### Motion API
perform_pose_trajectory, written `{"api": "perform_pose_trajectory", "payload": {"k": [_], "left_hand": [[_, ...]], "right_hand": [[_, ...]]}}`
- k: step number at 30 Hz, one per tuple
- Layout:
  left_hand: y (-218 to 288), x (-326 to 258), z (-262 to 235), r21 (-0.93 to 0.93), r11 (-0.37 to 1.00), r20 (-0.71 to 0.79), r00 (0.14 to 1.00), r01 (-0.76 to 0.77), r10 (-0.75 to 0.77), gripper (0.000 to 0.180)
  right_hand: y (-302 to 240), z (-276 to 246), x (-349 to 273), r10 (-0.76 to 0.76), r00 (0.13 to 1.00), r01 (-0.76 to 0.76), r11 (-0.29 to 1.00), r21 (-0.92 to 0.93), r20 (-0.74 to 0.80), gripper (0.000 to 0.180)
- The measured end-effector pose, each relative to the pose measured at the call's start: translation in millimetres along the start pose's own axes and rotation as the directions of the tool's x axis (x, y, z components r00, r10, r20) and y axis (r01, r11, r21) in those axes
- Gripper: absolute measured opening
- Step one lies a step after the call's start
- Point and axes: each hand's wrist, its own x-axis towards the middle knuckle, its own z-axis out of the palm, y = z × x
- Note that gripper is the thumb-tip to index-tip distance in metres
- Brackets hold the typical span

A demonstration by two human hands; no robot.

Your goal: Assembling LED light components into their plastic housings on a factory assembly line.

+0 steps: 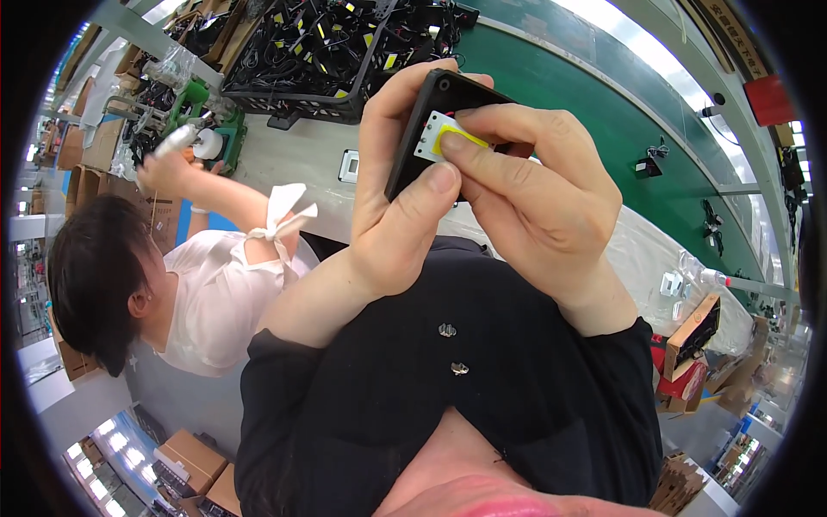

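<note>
My left hand point(392, 185) is wrapped round a black plastic housing point(412, 142), a shallow rectangular case with a hole at its corner, tilted up in front of my chest. In the fingers of my right hand point(543, 168) is a small white board point(427, 148) with a yellow oblong patch point(457, 135). The thumb and forefinger press on this board at the housing's open side. A bit of red wire shows above the board beside my fingertip. My fingers hide much of the housing's inside. My left thumb touches the board's lower edge or lies close to it.
A black crate point(297, 108) of cabled black parts stands beyond my left hand. A white square frame point(348, 165) lies on the pale bench. To the left, a co-worker point(215, 267) works at a green machine point(226, 138). A black cabled box point(650, 164) rests on the green surface at right.
</note>
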Motion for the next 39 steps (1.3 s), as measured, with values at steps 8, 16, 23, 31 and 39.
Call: {"api": "perform_pose_trajectory", "payload": {"k": [8, 16, 23, 31, 39], "left_hand": [[16, 1, 3, 0.332, 0.943, 0.03, 1.0, -0.001, -0.009, 0.06], [36, -4, 23, 0.417, 0.897, -0.008, 0.988, 0.145, -0.156, 0.058], [41, -8, 24, 0.393, 0.915, -0.058, 0.996, 0.09, -0.073, 0.054], [25, 3, 14, 0.584, 0.805, -0.005, 0.991, -0.103, 0.131, 0.037], [9, 6, 17, 0.625, 0.736, 0.152, 0.966, -0.259, 0.21, 0.032]], "right_hand": [[8, -3, 3, -0.075, 0.997, 0.077, 0.997, -0.033, 0.033, 0.023], [8, -22, -4, -0.077, 0.99, 0.077, 0.997, 0.002, 0.116, 0.028], [-12, -44, 14, -0.003, 0.95, 0.054, 0.987, -0.154, 0.313, 0.028], [6, -37, -3, 0.521, 0.85, -0.504, 0.753, 0.423, 0.085, 0.029], [9, -30, -4, 0.572, 0.767, -0.64, 0.646, 0.416, 0.291, 0.016]]}}
